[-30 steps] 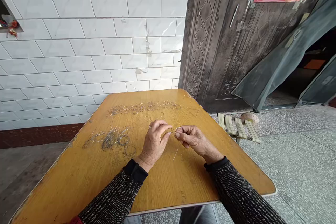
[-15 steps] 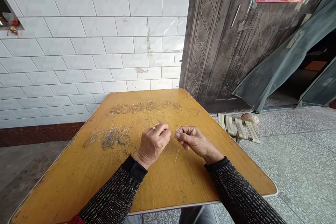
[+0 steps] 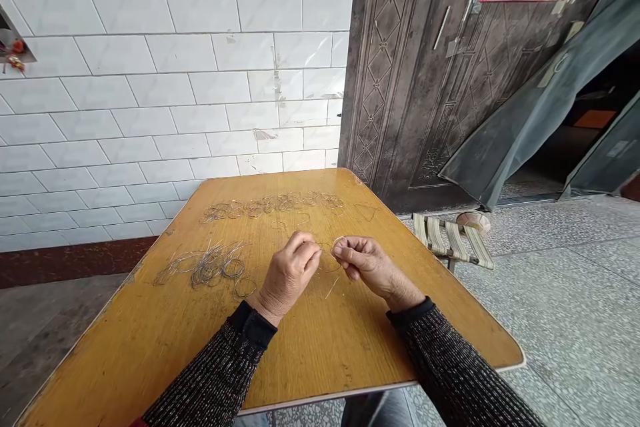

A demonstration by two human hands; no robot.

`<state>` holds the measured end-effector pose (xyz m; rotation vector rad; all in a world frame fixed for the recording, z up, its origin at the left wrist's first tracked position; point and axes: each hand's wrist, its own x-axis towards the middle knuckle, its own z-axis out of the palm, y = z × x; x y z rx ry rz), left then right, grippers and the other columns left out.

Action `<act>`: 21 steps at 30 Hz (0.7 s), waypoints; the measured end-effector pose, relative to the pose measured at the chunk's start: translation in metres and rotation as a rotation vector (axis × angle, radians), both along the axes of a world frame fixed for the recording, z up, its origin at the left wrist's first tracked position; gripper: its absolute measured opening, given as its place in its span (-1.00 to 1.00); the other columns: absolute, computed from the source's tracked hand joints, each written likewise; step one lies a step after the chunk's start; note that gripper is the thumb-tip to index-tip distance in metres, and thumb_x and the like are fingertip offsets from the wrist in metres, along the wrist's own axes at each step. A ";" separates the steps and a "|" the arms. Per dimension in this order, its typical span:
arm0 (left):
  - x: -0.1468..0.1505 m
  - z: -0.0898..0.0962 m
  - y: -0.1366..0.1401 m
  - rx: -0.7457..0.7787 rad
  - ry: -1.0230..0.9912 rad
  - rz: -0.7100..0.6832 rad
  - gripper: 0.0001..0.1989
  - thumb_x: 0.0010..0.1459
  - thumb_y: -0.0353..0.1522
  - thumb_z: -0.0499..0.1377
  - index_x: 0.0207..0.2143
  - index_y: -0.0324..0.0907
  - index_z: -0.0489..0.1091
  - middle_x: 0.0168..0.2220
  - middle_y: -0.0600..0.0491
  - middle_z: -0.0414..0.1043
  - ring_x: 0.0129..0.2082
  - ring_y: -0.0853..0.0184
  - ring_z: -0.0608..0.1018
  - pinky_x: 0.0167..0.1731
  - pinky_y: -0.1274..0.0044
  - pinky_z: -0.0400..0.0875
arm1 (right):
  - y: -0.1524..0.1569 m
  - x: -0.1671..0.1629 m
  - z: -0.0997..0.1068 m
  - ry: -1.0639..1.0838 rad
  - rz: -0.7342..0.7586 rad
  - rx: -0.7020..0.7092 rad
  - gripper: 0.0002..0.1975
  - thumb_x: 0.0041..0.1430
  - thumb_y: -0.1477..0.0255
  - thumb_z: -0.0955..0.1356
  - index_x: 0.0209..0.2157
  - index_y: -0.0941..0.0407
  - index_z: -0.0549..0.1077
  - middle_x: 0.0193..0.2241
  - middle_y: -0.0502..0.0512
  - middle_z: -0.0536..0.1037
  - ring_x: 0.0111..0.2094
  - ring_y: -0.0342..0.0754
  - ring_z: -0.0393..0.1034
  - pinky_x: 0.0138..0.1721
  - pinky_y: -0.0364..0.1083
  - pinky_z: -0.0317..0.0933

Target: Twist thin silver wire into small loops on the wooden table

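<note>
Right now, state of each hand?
Left hand: fingertips closed; can't tell whether they grip anything.
Right hand: closed, holding a thin wire loop.

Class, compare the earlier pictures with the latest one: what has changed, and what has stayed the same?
The left hand has closed its spread thumb and fingers and drawn slightly left, away from the right hand; whether it grips wire is too fine to tell. Unchanged: the right hand pinches the wire loop, and the tangled wire pile and coil row lie as before.
</note>
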<state>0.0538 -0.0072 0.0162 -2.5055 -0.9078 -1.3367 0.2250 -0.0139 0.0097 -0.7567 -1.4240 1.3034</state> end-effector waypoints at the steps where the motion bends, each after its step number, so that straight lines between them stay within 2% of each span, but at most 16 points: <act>1: 0.000 0.000 -0.001 -0.002 0.001 -0.011 -0.88 0.12 -0.50 -0.01 -0.39 -0.20 0.31 -0.38 0.03 0.31 -0.39 0.44 0.42 -0.36 0.61 0.35 | 0.000 0.000 0.000 -0.001 -0.001 0.001 -0.72 0.00 0.34 0.35 -0.65 0.18 0.27 -0.71 -0.13 0.25 -0.76 -0.33 0.04 -0.71 -0.25 -0.11; 11: 0.006 -0.009 -0.003 -0.042 0.011 -0.156 -0.83 0.12 -0.54 -0.02 -0.33 -0.19 0.33 -0.34 0.04 0.31 -0.35 0.44 0.41 -0.34 0.62 0.36 | 0.000 -0.001 -0.001 0.026 0.016 -0.083 -0.72 0.01 0.27 0.34 -0.58 0.19 0.35 -0.67 -0.10 0.36 -0.74 -0.33 0.13 -0.69 -0.27 0.00; 16: 0.006 -0.004 -0.008 0.016 0.022 -0.213 -0.83 0.11 -0.55 0.01 -0.31 -0.17 0.32 -0.30 0.03 0.35 -0.28 0.41 0.42 -0.26 0.57 0.36 | 0.003 -0.002 -0.005 0.002 -0.011 -0.163 -0.69 -0.05 0.24 0.36 -0.64 0.19 0.33 -0.73 -0.10 0.36 -0.79 -0.33 0.10 -0.76 -0.27 -0.07; 19: 0.005 0.001 -0.011 -0.031 -0.051 -0.288 -0.86 0.10 -0.53 0.04 -0.34 -0.16 0.32 -0.33 0.05 0.37 -0.28 0.41 0.43 -0.25 0.55 0.36 | 0.007 -0.001 -0.008 -0.019 -0.047 -0.194 -0.68 -0.10 0.22 0.37 -0.65 0.19 0.33 -0.73 -0.08 0.38 -0.81 -0.33 0.10 -0.78 -0.28 -0.09; 21: 0.005 0.004 -0.012 -0.136 -0.188 -0.330 -0.90 0.11 -0.50 0.04 -0.35 -0.17 0.31 -0.32 0.04 0.38 -0.31 0.41 0.45 -0.28 0.55 0.38 | 0.011 0.002 -0.011 -0.028 -0.115 -0.215 -0.69 -0.12 0.22 0.37 -0.62 0.19 0.35 -0.72 -0.07 0.40 -0.81 -0.34 0.09 -0.78 -0.28 -0.08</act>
